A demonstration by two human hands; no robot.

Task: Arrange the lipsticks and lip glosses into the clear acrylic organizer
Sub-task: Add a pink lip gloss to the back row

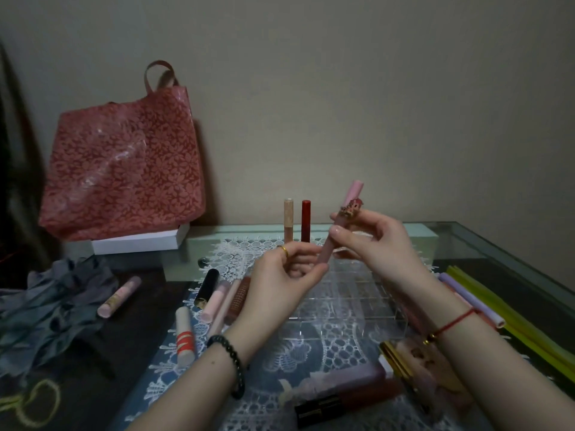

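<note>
Pink lip gloss tube [353, 192] is held in the air above the far part of the clear acrylic organizer [357, 325], tilted, its upper end leaning to the right. A small ornament is seen on the tube just above the right fingers.

Left hand [280, 275] — grip pinched on the tube's lower end by fingertips; a gold ring and a black bead bracelet are worn.

Right hand [376, 244] — grip pinched on the tube's middle by thumb and forefinger; a red string is tied at the wrist.

The organizer is laid on a white lace cloth [311, 353] on the tabletop; its grid of cells is faintly seen. A beige tube [288, 220] and a red tube [306, 220] are stood upright side by side at its far edge; their bases are hidden by the left hand, so the cell cannot be told.

Left of the organizer, a black tube [208, 287], a pale pink tube [214, 303] and a red-striped tube [184, 335] are laid loose; another pink tube [119, 296] is laid well apart, beside a grey cloth [46, 303]. A black-and-gold lipstick [317, 410] is laid at the near edge.

A red patterned bag [124, 169] is leant against the wall on a white box [140, 242].
</note>
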